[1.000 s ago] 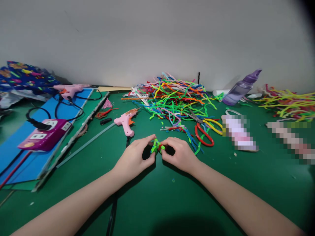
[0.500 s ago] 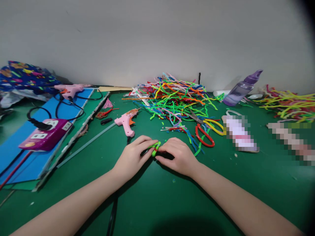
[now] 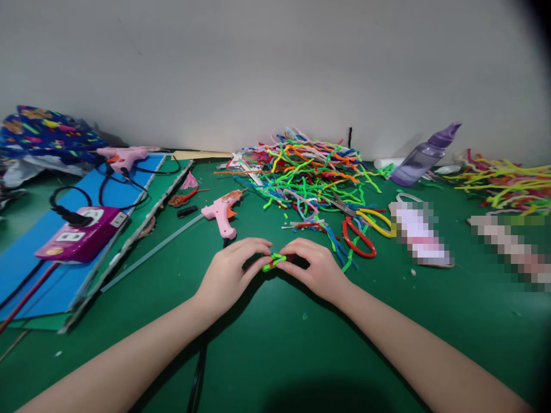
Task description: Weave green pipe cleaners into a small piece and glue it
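Observation:
Between my hands is a small bent pipe cleaner piece (image 3: 274, 262), bright green with a bit of red. My left hand (image 3: 235, 269) pinches its left side between thumb and fingers. On the right side, my right hand (image 3: 316, 267) grips it the same way. Fingertips hide part of its shape. Just beyond my left hand lies a pink hot glue gun (image 3: 222, 216) with a long glue stick (image 3: 150, 252) out of its back. Scissors (image 3: 359, 226) with one red and one yellow handle rest open beyond my right hand.
A heap of coloured pipe cleaners (image 3: 310, 166) lies by the wall, with a second pile (image 3: 512, 186) at far right. A purple bottle (image 3: 419, 158) stands tilted. At left, a purple power strip (image 3: 81, 235) sits on blue board (image 3: 38, 292), near another pink glue gun (image 3: 123, 158).
The green piece has turned from steeply slanted to lying flatter between my fingers. My right fingers have shifted their hold; both hands stay in nearly the same place.

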Demonstrator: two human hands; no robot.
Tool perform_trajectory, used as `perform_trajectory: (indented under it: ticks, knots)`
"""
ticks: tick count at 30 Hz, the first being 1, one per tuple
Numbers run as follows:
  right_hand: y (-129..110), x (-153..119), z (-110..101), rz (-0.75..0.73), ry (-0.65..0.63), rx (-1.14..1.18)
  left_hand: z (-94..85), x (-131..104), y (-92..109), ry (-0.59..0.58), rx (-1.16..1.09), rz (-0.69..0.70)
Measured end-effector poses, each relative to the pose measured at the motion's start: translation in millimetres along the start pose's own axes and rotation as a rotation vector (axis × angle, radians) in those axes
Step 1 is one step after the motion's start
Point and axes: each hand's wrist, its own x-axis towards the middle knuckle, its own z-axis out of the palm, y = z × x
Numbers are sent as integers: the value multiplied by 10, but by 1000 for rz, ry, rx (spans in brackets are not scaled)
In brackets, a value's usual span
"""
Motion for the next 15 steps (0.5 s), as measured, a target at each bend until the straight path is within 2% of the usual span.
perform_trajectory:
  ticks: [4, 9, 15]
  knots:
    - [-1, -15, 14, 5, 30, -47, -3, 7, 9, 27, 14, 2]
    - [-7, -32, 24, -38, 76, -38, 22, -20, 5, -18, 16, -69]
    - [24, -39, 39, -137, 76, -102, 42, -24, -40, -37, 21, -11]
